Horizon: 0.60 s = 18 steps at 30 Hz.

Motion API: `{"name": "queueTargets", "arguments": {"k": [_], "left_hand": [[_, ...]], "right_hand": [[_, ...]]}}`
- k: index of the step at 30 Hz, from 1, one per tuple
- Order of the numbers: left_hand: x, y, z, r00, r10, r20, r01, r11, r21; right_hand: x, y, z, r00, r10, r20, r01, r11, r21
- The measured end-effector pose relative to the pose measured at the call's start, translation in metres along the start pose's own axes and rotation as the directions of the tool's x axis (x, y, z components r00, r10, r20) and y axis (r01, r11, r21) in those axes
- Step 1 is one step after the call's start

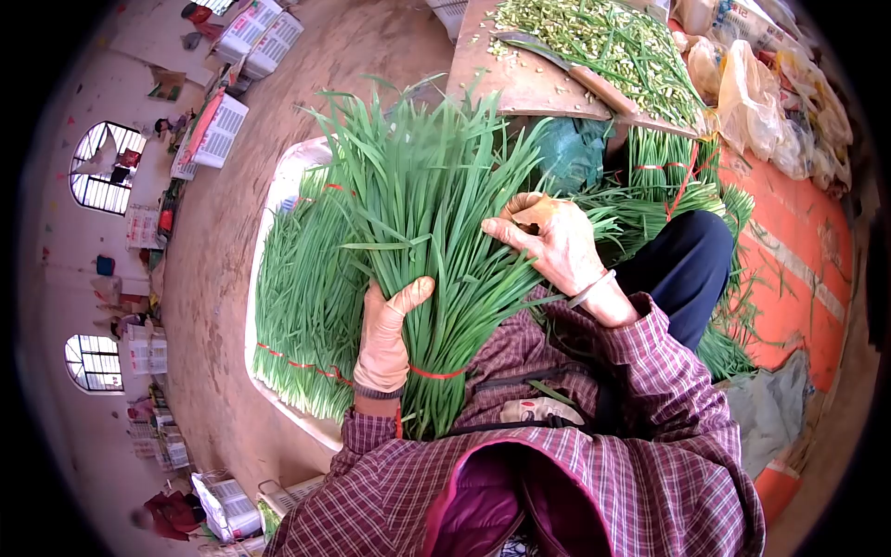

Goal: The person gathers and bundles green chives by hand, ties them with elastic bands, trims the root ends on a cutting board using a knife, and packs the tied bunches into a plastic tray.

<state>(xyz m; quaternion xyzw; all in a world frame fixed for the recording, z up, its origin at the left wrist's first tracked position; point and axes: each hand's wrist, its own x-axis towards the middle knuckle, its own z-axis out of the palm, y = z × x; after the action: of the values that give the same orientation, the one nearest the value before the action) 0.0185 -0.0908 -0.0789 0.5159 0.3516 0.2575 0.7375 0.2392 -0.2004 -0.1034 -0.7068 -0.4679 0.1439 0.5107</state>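
White foam-like walls make up the box (290, 176) at the person's left, and its near rim slants toward the lap. Beyond it, brown floor (209, 251) runs wide to the far wall. To the right the room is tighter: a raised knee (687, 269) stands between the bunch and an orange sheet (794, 278) on the ground, and a wooden board (473, 88) reaches in ahead, its near edge just past the leaf tips.

I count one knife (603, 90) on the board, its handle stretching to that near edge, and two arched windows (107, 167) in the wall. One red band (436, 374) circles the bunch of green leaves (436, 204), which sits over the lap beside the box, stems low, tips fanned away. The left hand (385, 339) is clamped round the bunch, thumb across the front. The right hand (552, 237) has thumb and forefinger close together at its right side; whether they pinch a leaf, I cannot tell.

Flat, ribbon-like leaves fill the box too. Chopped green bits (594, 32) cover the board, and thin, crinkled plastic bags (747, 97) slump beside it.
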Motion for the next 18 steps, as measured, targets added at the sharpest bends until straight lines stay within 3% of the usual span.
{"name": "queueTargets", "arguments": {"k": [3, 5, 6, 7, 9, 10, 11, 12, 13, 14, 15, 17, 18], "left_hand": [[0.003, -0.005, -0.008, 1.0, 0.006, -0.011, -0.006, 0.999, 0.042], [0.002, -0.003, -0.006, 1.0, 0.024, -0.016, -0.024, 0.999, 0.047], [0.002, -0.001, -0.004, 1.0, 0.021, -0.016, -0.02, 1.0, 0.021], [0.001, 0.0, -0.004, 1.0, 0.018, -0.017, -0.018, 1.0, -0.004], [0.001, -0.002, -0.006, 0.999, -0.022, -0.024, 0.022, 0.999, -0.031], [0.001, -0.002, -0.005, 0.998, -0.007, -0.068, 0.006, 1.0, -0.006], [0.001, -0.002, -0.002, 0.994, 0.01, -0.113, -0.008, 1.0, 0.02], [-0.002, -0.002, 0.003, 0.989, 0.084, -0.117, -0.078, 0.995, 0.056], [-0.005, -0.003, 0.002, 0.987, 0.066, -0.149, -0.057, 0.996, 0.064], [-0.003, -0.003, -0.004, 0.993, 0.023, -0.114, -0.022, 1.0, 0.012], [-0.003, -0.004, -0.005, 0.992, 0.034, -0.124, -0.03, 0.999, 0.032], [-0.002, -0.004, -0.007, 0.993, 0.051, -0.108, -0.043, 0.996, 0.072], [-0.001, -0.004, -0.008, 0.995, 0.041, -0.093, -0.035, 0.997, 0.067]], "right_hand": [[0.003, 0.003, 0.004, 1.0, -0.001, 0.032, 0.002, 1.0, -0.03], [0.004, 0.003, 0.006, 0.995, -0.085, -0.043, 0.083, 0.996, -0.04], [0.003, 0.002, 0.002, 0.999, -0.025, 0.034, 0.026, 0.999, -0.038], [0.001, -0.002, 0.003, 1.0, -0.018, 0.001, 0.018, 0.999, 0.047], [-0.001, 0.014, 0.016, 0.978, -0.153, -0.138, 0.161, 0.986, 0.047], [-0.003, 0.01, 0.015, 0.996, -0.024, -0.086, 0.034, 0.994, 0.108], [-0.005, 0.013, 0.024, 0.991, 0.087, -0.102, -0.049, 0.943, 0.33], [-0.004, 0.019, 0.026, 0.982, 0.077, -0.175, -0.026, 0.961, 0.277], [-0.002, 0.027, 0.025, 0.966, 0.063, -0.25, -0.006, 0.975, 0.221], [0.007, 0.033, 0.019, 0.925, 0.313, -0.215, -0.168, 0.845, 0.508], [0.011, 0.037, 0.005, 0.898, 0.384, -0.216, -0.161, 0.742, 0.651], [0.014, 0.052, -0.024, 0.933, 0.264, -0.245, -0.104, 0.849, 0.518], [0.016, 0.051, -0.037, 0.954, 0.068, -0.291, 0.005, 0.971, 0.241]]}}
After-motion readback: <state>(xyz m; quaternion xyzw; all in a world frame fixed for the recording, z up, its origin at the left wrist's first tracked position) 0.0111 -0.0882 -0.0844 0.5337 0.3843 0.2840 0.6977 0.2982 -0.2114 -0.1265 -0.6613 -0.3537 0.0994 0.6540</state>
